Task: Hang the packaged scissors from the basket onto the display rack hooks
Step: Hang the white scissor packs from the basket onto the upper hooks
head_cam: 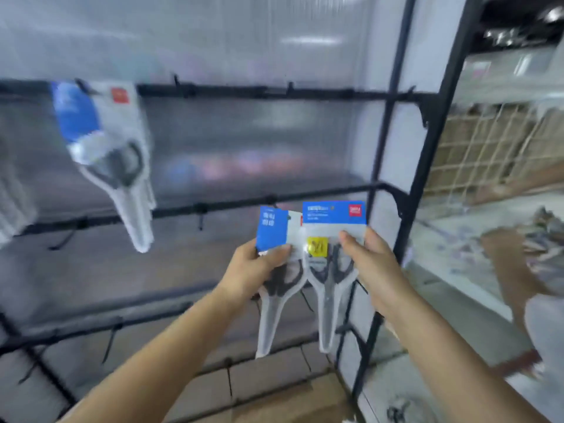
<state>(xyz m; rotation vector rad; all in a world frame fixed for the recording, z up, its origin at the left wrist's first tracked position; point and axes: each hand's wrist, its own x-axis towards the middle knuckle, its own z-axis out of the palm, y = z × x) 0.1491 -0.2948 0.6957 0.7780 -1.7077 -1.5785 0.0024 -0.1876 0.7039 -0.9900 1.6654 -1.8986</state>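
Both hands are raised in front of a black metal display rack backed by translucent ribbed plastic sheeting, each carrying one pack, so the step in hand looks like carrying scissors up to the hooks rather than fetching from the basket, which is not in view. The left hand grips a clear-plastic blister pack of dark-handled scissors with a blue card header, thumb curled over the front just below the header and the other fingers hidden behind it. The right hand pinches a second, similar pack of grey-handled scissors with a blue header and a yellow sticker, thumb pressed on its front near the upper right edge, fingers behind. The two packs sit side by side, edges overlapping slightly, with their headers just below the rack's middle black crossbar. A third blue-and-clear scissors pack already hangs, tilted, from the upper black crossbar at the far left; the frame is blurred there, so its hook cannot be made out. Short black hooks stick out along the bars. The next move probably calls for lifting one pack, finding the hang hole in its header, which cannot be seen here, and threading it over a free hook while the other hand keeps its pack out of the way.
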